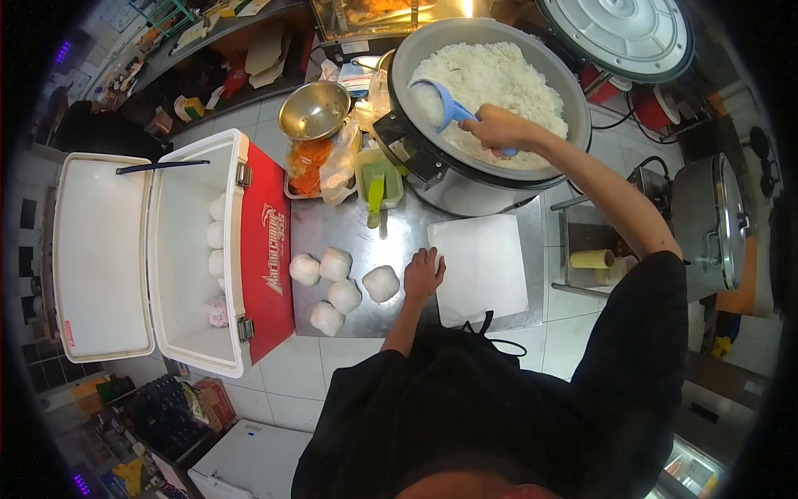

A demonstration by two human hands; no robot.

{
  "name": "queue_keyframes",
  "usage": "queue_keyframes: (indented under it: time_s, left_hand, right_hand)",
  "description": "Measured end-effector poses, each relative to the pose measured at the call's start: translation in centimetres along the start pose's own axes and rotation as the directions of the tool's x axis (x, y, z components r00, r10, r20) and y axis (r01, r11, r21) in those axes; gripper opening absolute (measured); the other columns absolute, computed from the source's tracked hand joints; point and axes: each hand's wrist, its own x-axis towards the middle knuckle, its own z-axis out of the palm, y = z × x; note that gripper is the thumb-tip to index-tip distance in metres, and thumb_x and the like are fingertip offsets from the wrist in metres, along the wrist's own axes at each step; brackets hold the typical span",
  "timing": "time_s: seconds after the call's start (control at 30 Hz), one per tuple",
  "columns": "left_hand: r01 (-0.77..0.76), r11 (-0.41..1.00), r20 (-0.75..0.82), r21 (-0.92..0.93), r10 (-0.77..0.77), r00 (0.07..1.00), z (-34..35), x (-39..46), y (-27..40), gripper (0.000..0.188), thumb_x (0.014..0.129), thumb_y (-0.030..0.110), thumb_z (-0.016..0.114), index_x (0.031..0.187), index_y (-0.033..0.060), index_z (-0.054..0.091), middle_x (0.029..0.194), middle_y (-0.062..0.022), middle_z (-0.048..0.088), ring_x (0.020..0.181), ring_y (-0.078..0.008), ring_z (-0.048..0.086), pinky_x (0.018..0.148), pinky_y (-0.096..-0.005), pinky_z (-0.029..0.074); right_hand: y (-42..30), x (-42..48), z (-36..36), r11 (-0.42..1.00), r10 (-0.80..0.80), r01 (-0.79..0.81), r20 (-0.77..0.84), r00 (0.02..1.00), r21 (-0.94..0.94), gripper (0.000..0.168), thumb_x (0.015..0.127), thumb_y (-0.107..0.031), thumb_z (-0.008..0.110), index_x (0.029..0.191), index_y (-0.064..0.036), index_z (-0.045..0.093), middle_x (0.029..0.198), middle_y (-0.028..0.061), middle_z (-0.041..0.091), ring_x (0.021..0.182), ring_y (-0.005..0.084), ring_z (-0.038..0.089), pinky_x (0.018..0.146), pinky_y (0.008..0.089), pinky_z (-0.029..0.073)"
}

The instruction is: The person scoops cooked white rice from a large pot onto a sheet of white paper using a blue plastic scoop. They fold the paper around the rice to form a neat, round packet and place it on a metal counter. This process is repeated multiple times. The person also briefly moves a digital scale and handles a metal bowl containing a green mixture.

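My right hand [502, 129] grips the handle of a blue plastic scoop [447, 106], whose bowl is in the cooked white rice [499, 72] inside a large round rice cooker [573, 134]. My left hand [424, 274] rests on the steel table [374, 240], fingers apart and holding nothing, at the left edge of a stack of white paper sheets [483, 268]. Just left of that hand sits a paper-wrapped ball [381, 284]. Several more wrapped balls [335, 264] lie further left, beside a red and white cooler box [265, 262]. Its lid is raised, and more wrapped balls [216, 234] are inside.
A light green container [393, 193] with a green utensil [375, 203] stands at the table's back. Near it are a steel bowl [315, 111] and orange food in a plastic bag [308, 168]. The round cooker lid [623, 31] is at back right; a lidded metal pot [704, 218] stands at right.
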Motion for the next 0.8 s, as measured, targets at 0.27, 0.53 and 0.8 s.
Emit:
queue_keyframes:
  time_s: [0.27,0.53,0.8]
  left_hand:
    - [0.018,1.000,-0.019,-0.007,-0.018,1.000,0.5,0.1,-0.7,0.025,0.084,0.026,0.058,0.096,0.0049,0.056,0.079,-0.0116,0.052,0.070,-0.0263,0.057,0.055,-0.0369,0.050]
    - [0.032,0.999,0.000,-0.008,-0.032,0.999,0.7,0.3,-0.5,0.025,0.083,0.026,0.059,0.096,0.0052,0.056,0.080,-0.0111,0.052,0.070,-0.0264,0.057,0.055,-0.0379,0.050]
    - [0.054,0.998,0.012,-0.017,-0.054,0.998,0.3,0.2,-0.2,0.025,0.083,0.026,0.059,0.096,0.0051,0.056,0.079,-0.0113,0.052,0.069,-0.0262,0.057,0.055,-0.0378,0.050]
  right_hand:
    - [2.1,-1.2,-4.0,0.948,0.025,-0.081,0.179,0.984,0.309,0.035,0.089,-0.037,0.052,0.070,-0.007,0.050,0.048,-0.0034,0.042,0.035,0.0075,0.038,0.034,0.0242,0.029]
    - [1.5,2.8,-2.3,0.990,-0.027,0.045,-0.131,0.991,0.135,0.036,0.088,-0.028,0.049,0.071,0.003,0.057,0.049,0.0074,0.051,0.040,0.0190,0.051,0.043,0.0350,0.044]
    - [-1.3,-1.0,2.4,0.727,-0.431,0.334,-0.021,0.902,-0.600,0.034,0.086,-0.017,0.042,0.073,0.012,0.055,0.063,0.0252,0.059,0.059,0.0390,0.062,0.060,0.0478,0.050]
